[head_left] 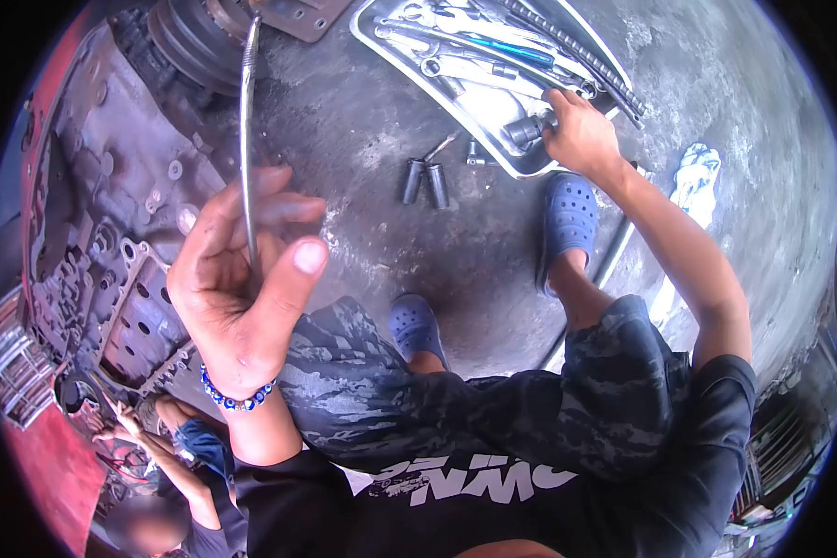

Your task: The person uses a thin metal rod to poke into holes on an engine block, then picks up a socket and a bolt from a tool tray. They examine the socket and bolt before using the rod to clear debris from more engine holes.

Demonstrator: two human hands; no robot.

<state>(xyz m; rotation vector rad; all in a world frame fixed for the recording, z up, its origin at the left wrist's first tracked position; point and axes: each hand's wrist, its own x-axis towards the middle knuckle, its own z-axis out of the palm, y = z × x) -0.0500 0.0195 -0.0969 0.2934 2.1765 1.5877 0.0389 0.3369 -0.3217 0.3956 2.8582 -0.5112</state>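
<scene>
My left hand (242,270), with a blue beaded bracelet at the wrist, is raised on the left side of the view. A long slim metal bar (247,121) runs upward from its loosely curled fingers, and a ridged section shows near the bar's far end. At the near corner of a white-rimmed metal tray (409,79), my right hand (577,132) closes around the end of a dark impact socket (527,128). Wrenches (465,67), a blue-handled tool (511,51) and a ribbed dark rod (577,42) lie in the tray.
Two black sockets (425,182) and a small silver socket (475,153) lie on the concrete floor. A large metal engine housing (112,139) stands at left. Another person (177,474) works at lower left. A long bar (614,256) lies beside my right foot.
</scene>
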